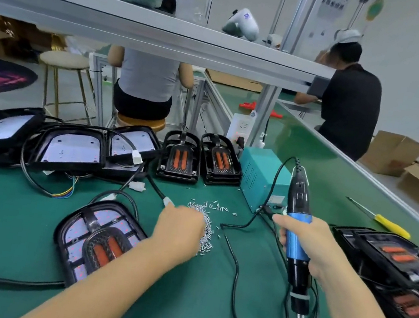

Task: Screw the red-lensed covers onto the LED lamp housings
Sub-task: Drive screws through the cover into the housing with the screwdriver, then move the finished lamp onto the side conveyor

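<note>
Green-matted worktop (13,214). Near left: black LED lamp housing with red-lensed cover (99,241), cable trailing. Left hand (181,227) rests on a heap of small silver screws (206,230); fingers hidden, grasp cannot be told. Right hand (310,245) grips blue-and-black electric screwdriver (296,245). Teal power box (261,180) behind; uncovered housings (71,148) far left; yellow-handled screwdriver (391,225) right.

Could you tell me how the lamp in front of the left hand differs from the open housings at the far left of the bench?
The near lamp already carries a cover with two red lenses; the far-left housings show bare pale boards with no cover. The near lamp lies alone by the left hand, while the housings are bunched together, overlapping, among their cables. Both have black frames and black leads ending in white connectors.
</note>
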Available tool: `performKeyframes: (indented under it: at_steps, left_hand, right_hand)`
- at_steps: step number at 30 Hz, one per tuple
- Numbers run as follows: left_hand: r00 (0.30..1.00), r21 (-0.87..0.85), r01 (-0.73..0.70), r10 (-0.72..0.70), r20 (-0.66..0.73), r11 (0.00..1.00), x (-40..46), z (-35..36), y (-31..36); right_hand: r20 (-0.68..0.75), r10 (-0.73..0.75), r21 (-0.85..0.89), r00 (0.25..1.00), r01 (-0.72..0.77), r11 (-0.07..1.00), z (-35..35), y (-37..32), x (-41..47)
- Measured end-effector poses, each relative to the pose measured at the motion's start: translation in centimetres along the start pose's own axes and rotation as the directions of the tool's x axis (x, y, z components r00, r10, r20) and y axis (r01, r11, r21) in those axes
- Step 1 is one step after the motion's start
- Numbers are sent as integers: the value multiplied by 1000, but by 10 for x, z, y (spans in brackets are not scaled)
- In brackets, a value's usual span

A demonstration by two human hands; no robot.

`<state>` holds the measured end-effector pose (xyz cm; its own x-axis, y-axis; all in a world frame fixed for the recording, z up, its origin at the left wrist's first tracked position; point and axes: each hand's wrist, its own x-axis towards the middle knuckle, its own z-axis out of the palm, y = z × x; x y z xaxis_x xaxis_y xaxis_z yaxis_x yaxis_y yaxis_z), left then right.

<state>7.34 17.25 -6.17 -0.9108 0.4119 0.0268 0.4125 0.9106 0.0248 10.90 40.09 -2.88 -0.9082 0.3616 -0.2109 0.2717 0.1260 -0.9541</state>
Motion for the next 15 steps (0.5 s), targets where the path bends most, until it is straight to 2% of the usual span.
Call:
performKeyframes:
  at_steps: [3,6,10,12,15]
  left_hand:
    - [976,-156,-171,189,110,973,-12,7,40]
    - [910,-367,-198,310,276,909,-18,16,67]
    - [905,-604,-143,351,240,784,-18,17,74]
    - [909,-626,-158,360,211,764,-18,17,71]
    - [902,-585,-209,385,194,784,-21,18,67]
  right_hand:
    - [35,-20,-100,999,24,995,5,3,2]
    - [49,-32,-286,998,45,957,13,8,5]
    - [22,-2,-471,1000,12,882,20,18,12]
    - [-10,-2,-562,1000,-5,827,25,24,15]
    - [-47,-7,-678,999,-27,734,35,32,20]
